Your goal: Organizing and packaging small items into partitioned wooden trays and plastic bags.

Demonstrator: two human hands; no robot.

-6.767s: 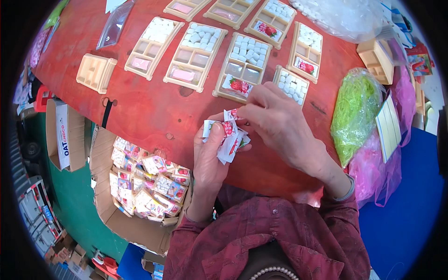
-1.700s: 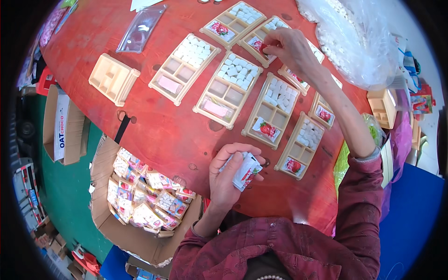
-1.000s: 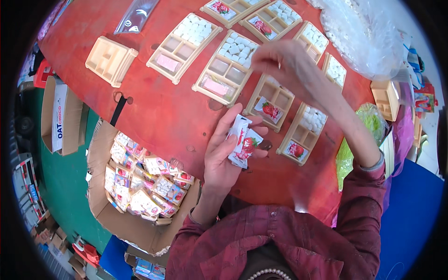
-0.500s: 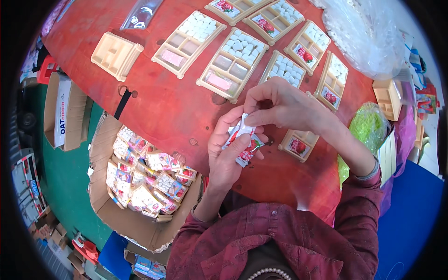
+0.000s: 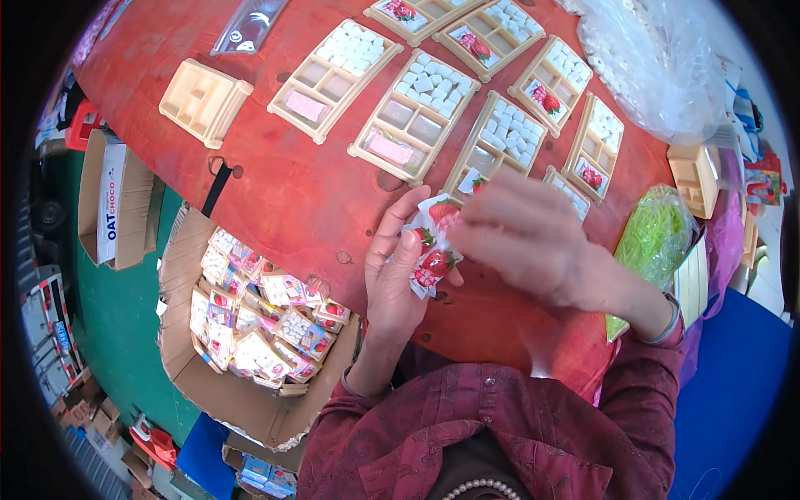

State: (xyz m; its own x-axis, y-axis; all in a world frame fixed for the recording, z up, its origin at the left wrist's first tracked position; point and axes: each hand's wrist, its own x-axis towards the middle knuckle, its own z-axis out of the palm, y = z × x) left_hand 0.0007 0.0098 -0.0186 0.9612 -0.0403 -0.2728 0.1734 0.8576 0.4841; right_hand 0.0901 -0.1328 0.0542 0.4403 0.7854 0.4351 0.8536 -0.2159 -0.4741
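Two hands are seen together just below the middle of the red table (image 5: 283, 208). A small stack of strawberry-printed sachets (image 5: 431, 250) is clasped in the left hand (image 5: 398, 279), fingers curled around its left edge and the thumb under it. The right hand (image 5: 525, 242), blurred by motion, is laid against the stack from three o'clock, its fingertips touching the top sachet; whether one is pinched cannot be told.

Several cream compartment trays (image 5: 417, 117) are spread at twelve o'clock of the hands, many filled with white cubes, some with a sachet already placed. An empty tray (image 5: 204, 100) is set apart at ten o'clock. A cardboard box (image 5: 250, 333) holding more sachets is found at eight o'clock, off the table edge. Green shredded filling (image 5: 654, 242) is seen at three o'clock, and a clear plastic bag (image 5: 658, 67) at one o'clock.
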